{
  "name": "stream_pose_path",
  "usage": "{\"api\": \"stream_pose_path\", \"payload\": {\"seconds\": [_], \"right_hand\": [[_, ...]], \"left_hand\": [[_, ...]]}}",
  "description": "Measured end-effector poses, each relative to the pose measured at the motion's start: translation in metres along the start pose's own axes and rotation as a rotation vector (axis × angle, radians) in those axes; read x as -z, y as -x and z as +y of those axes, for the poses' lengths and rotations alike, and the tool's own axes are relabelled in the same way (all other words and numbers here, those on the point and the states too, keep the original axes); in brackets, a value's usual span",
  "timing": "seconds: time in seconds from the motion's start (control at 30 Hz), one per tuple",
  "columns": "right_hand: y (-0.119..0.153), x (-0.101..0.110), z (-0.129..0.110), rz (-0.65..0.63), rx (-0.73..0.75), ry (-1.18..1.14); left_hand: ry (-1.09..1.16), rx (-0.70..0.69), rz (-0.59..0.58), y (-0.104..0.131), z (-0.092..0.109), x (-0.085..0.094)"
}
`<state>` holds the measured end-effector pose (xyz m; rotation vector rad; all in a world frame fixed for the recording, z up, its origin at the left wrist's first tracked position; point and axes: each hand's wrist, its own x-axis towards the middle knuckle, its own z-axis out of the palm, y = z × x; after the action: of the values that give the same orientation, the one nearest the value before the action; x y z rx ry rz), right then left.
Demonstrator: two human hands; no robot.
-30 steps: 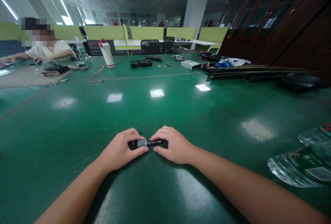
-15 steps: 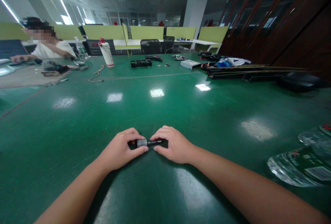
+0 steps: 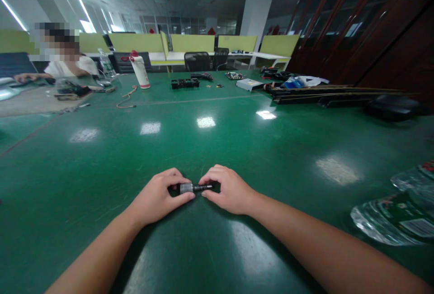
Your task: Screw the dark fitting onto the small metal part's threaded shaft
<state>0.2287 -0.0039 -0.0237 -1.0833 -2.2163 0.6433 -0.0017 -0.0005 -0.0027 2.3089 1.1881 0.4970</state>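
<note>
A small part with a grey metal cylinder (image 3: 186,188) and a thin black threaded or spring-like shaft (image 3: 199,188) lies level just above or on the green table (image 3: 190,144), near its front edge. My left hand (image 3: 162,194) has thumb and fingers closed around the cylinder end. At the shaft's end is my right hand (image 3: 225,189), its thumb and fingertips pinched around the dark tip. The two hands face each other with a narrow gap between the fingertips.
Two plastic bottles (image 3: 395,221) lie at the right edge. Across the far side stand a white flask (image 3: 140,72), a cord (image 3: 126,98), a black part (image 3: 185,83), a grey box (image 3: 250,84) and long black rails (image 3: 305,95). A person (image 3: 69,61) sits at the far left.
The fingers of my right hand have shifted very slightly to the right along the shaft. My left hand looks unmoved. At the far left, the person's head has moved a little to the right.
</note>
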Motion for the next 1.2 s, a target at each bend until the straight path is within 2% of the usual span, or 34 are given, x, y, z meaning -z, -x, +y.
{"api": "stream_pose_path", "payload": {"seconds": [0.67, 0.93, 1.2], "right_hand": [[0.000, 0.003, 0.000, 0.083, -0.078, 0.091], [-0.002, 0.009, 0.008, 0.190, -0.254, 0.203], [-0.002, 0.008, 0.005, 0.151, -0.178, 0.172]], "left_hand": [[-0.010, 0.012, 0.015, 0.000, 0.003, 0.001], [-0.016, 0.054, 0.060, -0.003, 0.006, 0.002], [-0.011, 0.055, 0.049, -0.002, 0.004, 0.002]]}}
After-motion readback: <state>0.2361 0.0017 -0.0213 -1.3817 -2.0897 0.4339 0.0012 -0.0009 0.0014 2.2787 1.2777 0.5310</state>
